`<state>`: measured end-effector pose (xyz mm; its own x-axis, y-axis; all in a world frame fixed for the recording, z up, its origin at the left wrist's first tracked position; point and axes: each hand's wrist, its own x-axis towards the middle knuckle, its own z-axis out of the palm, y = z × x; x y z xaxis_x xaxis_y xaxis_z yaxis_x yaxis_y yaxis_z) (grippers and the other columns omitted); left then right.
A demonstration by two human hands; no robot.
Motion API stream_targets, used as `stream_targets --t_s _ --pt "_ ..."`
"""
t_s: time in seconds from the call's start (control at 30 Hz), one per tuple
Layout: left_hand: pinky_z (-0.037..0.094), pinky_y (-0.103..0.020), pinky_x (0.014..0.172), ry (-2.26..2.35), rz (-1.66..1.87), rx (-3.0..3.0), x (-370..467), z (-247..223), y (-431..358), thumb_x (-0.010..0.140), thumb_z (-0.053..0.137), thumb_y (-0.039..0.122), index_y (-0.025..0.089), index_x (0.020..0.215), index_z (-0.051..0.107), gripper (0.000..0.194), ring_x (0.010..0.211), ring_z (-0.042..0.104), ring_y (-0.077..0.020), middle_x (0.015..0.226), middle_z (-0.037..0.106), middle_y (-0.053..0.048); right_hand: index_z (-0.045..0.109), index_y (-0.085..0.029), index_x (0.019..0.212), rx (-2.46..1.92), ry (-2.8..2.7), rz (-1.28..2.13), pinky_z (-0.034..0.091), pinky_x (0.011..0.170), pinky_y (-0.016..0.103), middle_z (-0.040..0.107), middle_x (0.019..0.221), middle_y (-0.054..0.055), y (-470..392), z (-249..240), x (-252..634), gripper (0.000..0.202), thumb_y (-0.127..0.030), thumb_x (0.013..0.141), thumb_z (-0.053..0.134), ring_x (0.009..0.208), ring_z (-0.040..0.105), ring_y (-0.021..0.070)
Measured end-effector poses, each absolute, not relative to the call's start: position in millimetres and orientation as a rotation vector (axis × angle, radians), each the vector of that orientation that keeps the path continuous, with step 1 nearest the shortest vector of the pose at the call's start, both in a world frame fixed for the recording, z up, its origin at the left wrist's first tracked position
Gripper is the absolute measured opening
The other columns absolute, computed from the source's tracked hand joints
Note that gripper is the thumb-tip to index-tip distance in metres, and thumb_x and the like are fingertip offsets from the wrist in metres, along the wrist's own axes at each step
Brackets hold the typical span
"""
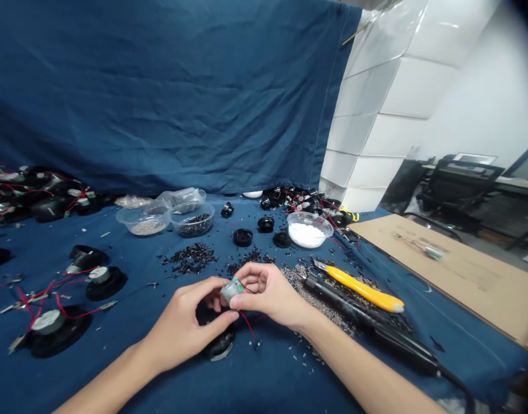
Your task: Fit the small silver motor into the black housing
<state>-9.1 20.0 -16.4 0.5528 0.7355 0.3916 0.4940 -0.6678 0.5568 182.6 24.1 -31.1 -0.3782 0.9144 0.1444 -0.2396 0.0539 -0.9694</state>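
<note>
My right hand pinches a small grey cylindrical part between thumb and fingers. It has a green end, and thin red and dark wires come off it. One red wire hangs down toward the cloth. Curled around a black round housing with a pale lower edge, my left hand has its thumb across the top. Its index fingertip is close beside the grey part; whether they touch is unclear. Part of the housing is hidden behind my left hand.
Right of my hands lie a black corded tool and a yellow utility knife over scattered screws. Clear bowls and a bowl of white pellets stand farther back. Wired black housings lie left; cardboard lies right.
</note>
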Motion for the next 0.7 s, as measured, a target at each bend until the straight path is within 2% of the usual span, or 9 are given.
stream_targets --t_s 0.1,0.27,0.43,0.7 --pt "0.049 -0.023 0.066 1.037 0.888 2.331 -9 -15 20 0.082 0.066 0.035 0.020 0.103 0.061 0.026 0.066 0.060 -0.0128 0.075 0.065 0.002 0.062 -0.016 0.084 -0.760 -1.425 1.444 0.046 0.068 0.023 0.068 0.080 0.001 23 -31 183 0.038 -0.023 0.058 0.089 0.071 0.062 0.0128" --pt "0.048 -0.024 0.067 1.032 0.853 2.310 -7 -12 20 0.083 0.064 0.035 0.020 0.098 0.064 0.020 0.067 0.060 -0.0135 0.077 0.066 0.001 0.065 -0.015 0.085 -0.790 -1.476 1.419 0.045 0.067 0.023 0.066 0.078 0.001 23 -28 188 0.027 -0.032 0.072 0.081 0.071 0.060 0.0126" --pt "0.046 -0.026 0.067 1.014 0.882 2.375 -8 -11 21 0.088 0.058 0.033 0.020 0.098 0.063 0.018 0.070 0.057 -0.0143 0.080 0.061 -0.001 0.064 -0.016 0.087 -0.755 -1.546 1.369 0.043 0.069 0.024 0.065 0.081 0.001 24 -27 190 0.026 -0.036 0.077 0.077 0.073 0.057 0.0134" --pt "0.046 -0.024 0.065 1.005 0.906 2.233 -7 -10 22 0.086 0.060 0.032 0.018 0.089 0.064 0.015 0.066 0.054 -0.0128 0.075 0.059 0.000 0.067 -0.019 0.088 -0.851 -1.723 1.036 0.043 0.072 0.027 0.064 0.087 0.002 20 -21 191 0.015 -0.034 0.087 0.066 0.081 0.056 0.0167"
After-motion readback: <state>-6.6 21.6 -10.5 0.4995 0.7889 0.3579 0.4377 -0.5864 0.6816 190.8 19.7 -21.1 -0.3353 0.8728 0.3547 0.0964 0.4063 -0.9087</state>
